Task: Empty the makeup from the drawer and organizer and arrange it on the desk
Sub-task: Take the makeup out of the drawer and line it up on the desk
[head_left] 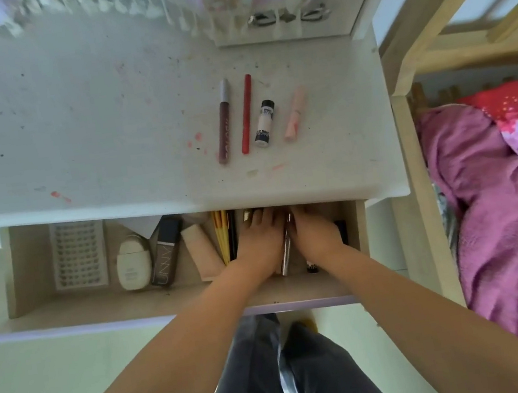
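Note:
The drawer under the white desk is pulled open. My left hand and my right hand lie palm down side by side in its right part, over makeup I mostly cannot see. A silver tube shows between them; whether either hand grips anything is hidden. Left of my hands lie yellow pencils, a beige tube, a dark foundation bottle, a white bottle and a lash tray. On the desk stand in a row a dark lip gloss, a red pencil, a white tube and a pink tube.
A clear organizer stands at the desk's back right, against the mirror. A wooden bed frame with a purple blanket runs along the right side. My legs are below the drawer front.

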A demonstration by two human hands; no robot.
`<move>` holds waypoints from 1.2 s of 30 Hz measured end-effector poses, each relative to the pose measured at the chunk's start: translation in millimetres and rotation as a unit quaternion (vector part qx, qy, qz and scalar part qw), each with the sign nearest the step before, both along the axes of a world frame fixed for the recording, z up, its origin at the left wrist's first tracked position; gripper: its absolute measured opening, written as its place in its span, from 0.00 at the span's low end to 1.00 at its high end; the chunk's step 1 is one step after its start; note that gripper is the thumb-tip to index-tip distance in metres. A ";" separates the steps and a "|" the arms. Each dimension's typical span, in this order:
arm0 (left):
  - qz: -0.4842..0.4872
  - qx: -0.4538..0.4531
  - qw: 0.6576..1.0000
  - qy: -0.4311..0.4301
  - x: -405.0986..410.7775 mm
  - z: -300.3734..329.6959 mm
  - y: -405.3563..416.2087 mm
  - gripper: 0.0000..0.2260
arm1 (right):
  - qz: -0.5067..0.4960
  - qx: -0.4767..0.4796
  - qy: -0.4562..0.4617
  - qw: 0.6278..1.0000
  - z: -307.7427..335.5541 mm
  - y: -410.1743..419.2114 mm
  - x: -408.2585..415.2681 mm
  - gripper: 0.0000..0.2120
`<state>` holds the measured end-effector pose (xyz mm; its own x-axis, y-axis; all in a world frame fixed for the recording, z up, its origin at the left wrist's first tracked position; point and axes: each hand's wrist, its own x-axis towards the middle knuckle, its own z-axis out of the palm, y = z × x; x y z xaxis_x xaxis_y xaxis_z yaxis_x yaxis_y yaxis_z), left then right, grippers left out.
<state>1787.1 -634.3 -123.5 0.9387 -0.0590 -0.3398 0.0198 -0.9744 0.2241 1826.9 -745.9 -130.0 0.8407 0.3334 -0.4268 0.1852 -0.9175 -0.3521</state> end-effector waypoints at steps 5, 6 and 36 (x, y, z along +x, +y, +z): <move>0.035 -0.061 0.997 -0.032 -9.2 -0.6 -0.3 0.17 | -0.023 0.081 0.036 0.996 11.1 -4.9 -0.9 0.15; 0.052 -0.094 0.994 -0.022 -11.1 3.7 0.2 0.16 | -0.026 0.105 0.049 0.993 18.2 -7.1 -3.8 0.16; 0.285 -0.268 0.912 -0.123 143.5 105.6 136.4 0.11 | 0.052 0.092 -0.220 0.970 110.3 129.3 180.3 0.11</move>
